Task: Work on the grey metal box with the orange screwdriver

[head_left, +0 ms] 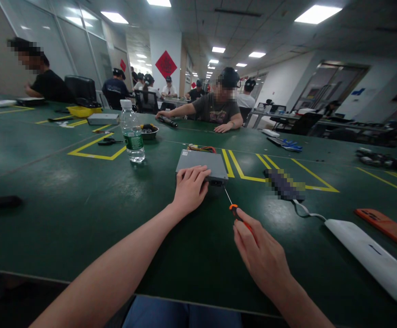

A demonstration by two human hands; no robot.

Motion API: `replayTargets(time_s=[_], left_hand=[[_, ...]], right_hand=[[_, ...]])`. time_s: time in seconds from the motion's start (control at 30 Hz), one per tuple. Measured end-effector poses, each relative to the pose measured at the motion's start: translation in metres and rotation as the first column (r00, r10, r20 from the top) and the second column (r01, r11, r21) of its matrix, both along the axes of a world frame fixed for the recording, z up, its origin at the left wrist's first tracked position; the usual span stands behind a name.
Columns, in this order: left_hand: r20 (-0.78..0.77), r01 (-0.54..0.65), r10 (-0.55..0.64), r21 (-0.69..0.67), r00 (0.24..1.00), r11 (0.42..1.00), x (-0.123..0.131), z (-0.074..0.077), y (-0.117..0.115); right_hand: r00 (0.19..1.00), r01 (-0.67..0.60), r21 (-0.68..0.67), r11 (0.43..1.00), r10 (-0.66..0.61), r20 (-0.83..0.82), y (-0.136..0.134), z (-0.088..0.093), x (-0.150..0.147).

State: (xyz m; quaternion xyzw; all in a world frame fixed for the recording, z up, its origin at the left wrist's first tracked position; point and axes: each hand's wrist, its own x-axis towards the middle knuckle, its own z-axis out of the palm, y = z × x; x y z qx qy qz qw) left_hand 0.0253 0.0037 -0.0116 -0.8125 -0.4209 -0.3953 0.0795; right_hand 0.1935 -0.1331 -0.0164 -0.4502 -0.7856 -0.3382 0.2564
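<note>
A grey metal computer power supply unit (203, 163) lies on the green table, with its dark socket on the side facing me and coloured wires (201, 148) at the back. My left hand (192, 184) grips its near left part, fingers across the top and thumb down by the front face. In my right hand (260, 241) is a screwdriver (234, 208) with an orange and black handle. Its thin shaft points up and left, and the tip is at the unit's front right corner; whether it sits in a screw is too small to tell.
A water bottle (132, 132) stands left of the unit, near a metal bowl (149, 132). To the right lie a blurred dark device (283, 184) with a cable, a white power bank (369, 255) and an orange case (388, 228). Across the table sits a person (215, 105).
</note>
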Motion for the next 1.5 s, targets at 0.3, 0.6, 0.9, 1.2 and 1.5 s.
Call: replayTargets(time_s=[0.3,0.6,0.9,1.2,1.5], left_hand=[[-0.003,-0.002,0.002,0.005,1.000,1.000,0.000,0.001,-0.001],[-0.019,-0.016,0.016,0.004,1.000,1.000,0.000,0.001,-0.001],[-0.012,-0.014,0.014,0.005,1.000,1.000,0.000,0.000,0.000],[-0.013,-0.009,0.009,-0.002,1.000,1.000,0.000,0.002,-0.002],[-0.011,-0.010,0.010,-0.002,1.000,1.000,0.000,0.001,-0.001]], right_hand=[[1.000,-0.004,-0.012,1.000,0.004,-0.004,-0.001,0.003,-0.001],[0.999,0.040,0.034,0.999,-0.040,-0.016,0.000,0.003,0.000],[0.999,0.019,0.041,0.999,-0.018,-0.039,0.001,0.002,0.000],[1.000,-0.021,0.016,1.000,0.021,-0.005,0.002,0.005,-0.001],[0.999,0.007,0.055,0.998,-0.005,-0.036,0.002,0.012,0.007]])
